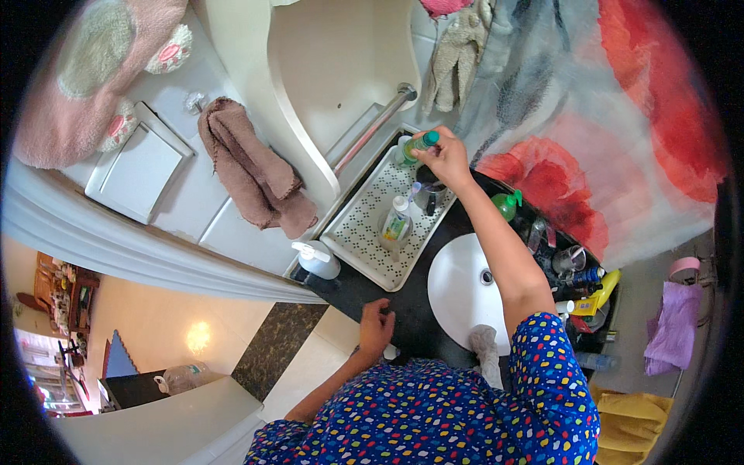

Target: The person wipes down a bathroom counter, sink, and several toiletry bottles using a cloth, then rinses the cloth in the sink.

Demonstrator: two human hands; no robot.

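Observation:
At the far end of a white perforated tray (373, 267), my right hand (449, 159) grips a small green-capped bottle (411, 149) with pale green contents. The bottle tilts over the tray's far corner. A clear bottle with a white cap and green label (396, 219) stands in the middle of the tray. Beside it are a toothbrush (415, 190) and a dark cup (431, 184), partly hidden. My left hand (377, 327) hangs at the front edge of the black counter (415, 310), fingers loosely bent and apart, holding nothing visible.
A white pump bottle (316, 260) stands left of the tray. The white basin (457, 287) lies to the right, a grey cloth (485, 349) over its near rim. Beyond are a green spray bottle (508, 204) and several toiletries. A metal rail (376, 128) runs behind the tray.

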